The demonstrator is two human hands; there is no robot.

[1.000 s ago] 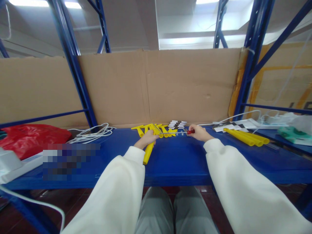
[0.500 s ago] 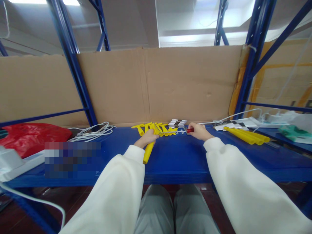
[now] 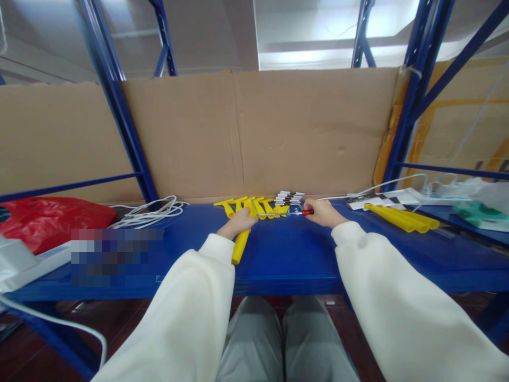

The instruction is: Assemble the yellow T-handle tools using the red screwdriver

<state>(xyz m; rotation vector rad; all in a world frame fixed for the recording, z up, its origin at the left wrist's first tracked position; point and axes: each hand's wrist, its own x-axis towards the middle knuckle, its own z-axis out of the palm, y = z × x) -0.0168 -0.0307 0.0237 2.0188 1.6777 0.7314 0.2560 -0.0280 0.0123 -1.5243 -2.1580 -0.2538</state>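
Observation:
My left hand is closed around a yellow tubular piece, whose round lower end points toward me. In my right hand is a screwdriver with a red handle, held level. Its thin metal shaft reaches left to the yellow piece; whether the tip sits in a screw is too small to tell. Behind my left hand lie several yellow T-shaped pieces in a row. Beside them, toward the back, is a group of black-and-white strips.
Several yellow tubes lie at the right by a black-and-white printed sheet. To the left are a coiled white cable, a red plastic bag and a white power strip. Cardboard stands along the back of the blue shelf.
Both hands keep their grips, the screwdriver still level against the yellow piece. The whole view has shifted slightly, with the scene sitting a little higher.

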